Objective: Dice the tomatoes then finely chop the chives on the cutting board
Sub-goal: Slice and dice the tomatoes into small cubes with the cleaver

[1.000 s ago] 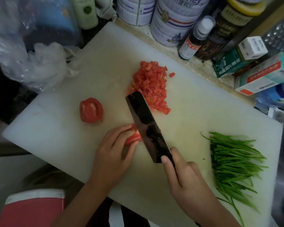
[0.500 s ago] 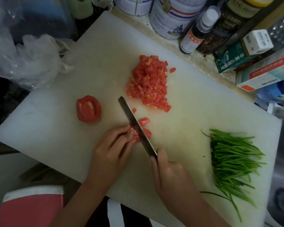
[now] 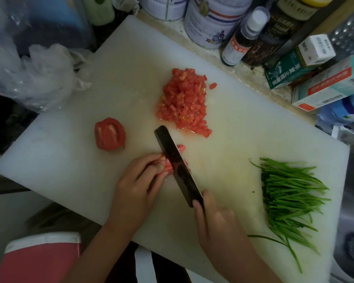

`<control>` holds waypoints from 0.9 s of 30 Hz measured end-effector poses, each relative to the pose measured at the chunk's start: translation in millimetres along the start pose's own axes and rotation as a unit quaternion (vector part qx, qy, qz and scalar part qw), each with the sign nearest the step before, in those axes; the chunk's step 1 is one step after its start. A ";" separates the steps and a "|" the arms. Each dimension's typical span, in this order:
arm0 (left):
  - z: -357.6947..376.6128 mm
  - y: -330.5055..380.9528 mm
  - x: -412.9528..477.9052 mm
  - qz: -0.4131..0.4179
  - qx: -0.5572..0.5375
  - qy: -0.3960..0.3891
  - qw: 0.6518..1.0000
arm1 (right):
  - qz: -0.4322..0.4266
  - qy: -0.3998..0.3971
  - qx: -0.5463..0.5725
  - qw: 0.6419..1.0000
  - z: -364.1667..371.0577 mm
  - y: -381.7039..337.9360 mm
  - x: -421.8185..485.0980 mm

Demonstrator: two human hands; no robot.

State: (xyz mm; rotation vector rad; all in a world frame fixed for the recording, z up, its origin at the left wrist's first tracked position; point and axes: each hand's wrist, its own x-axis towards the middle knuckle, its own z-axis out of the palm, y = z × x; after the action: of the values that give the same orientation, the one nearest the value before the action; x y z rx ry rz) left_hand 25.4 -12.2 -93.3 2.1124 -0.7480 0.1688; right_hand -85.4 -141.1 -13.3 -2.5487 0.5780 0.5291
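Tomato slice beneath left hand, against cleaver

1. Cutting board: white, with a faint yellowish stain at centre.
2. Diced tomato, upper centre: red, flecked with orange and pale yellow.
3. Tomato half, centre left: red, with whitish streaks on the cut face.
4. Tomato piece, centre: pinkish red.
5. Knife, centre: near-black blade.
6. Chives, right: deep green.
7. Plastic bag, upper left: translucent grey-white.
8. Tin, top centre: white, with blue and red stripes.
9. Bottle, top: white cap, white label with an orange-red band.
10. Small box, upper right: dark green, white lettering.
11. Long box, right edge: white and teal, orange-red panel, black barcode.
12. Container, lower left: red, white rim.
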 end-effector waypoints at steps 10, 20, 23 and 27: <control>-0.1 -2.7 -0.9 0.012 -0.007 -0.008 1.000 | -0.085 0.083 0.113 0.986 -21.2 -28.3 71.0; -7.2 -3.1 -1.7 -0.033 -0.073 -0.038 0.996 | -0.028 0.076 0.161 0.984 -20.4 -4.9 -6.0; -8.4 -5.5 -5.0 -0.023 -0.053 -0.037 0.998 | -0.033 0.061 0.163 0.984 -16.9 -7.7 -8.0; -8.1 -4.8 -6.5 -0.017 -0.039 -0.030 0.999 | -0.046 0.044 0.128 0.990 -13.2 -10.1 -2.2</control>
State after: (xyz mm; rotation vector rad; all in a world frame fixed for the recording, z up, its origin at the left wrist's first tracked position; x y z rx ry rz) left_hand 24.0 -0.9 -94.1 2.0629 -0.7410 0.0579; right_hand -79.0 -139.2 2.1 -2.3497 0.5200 0.2913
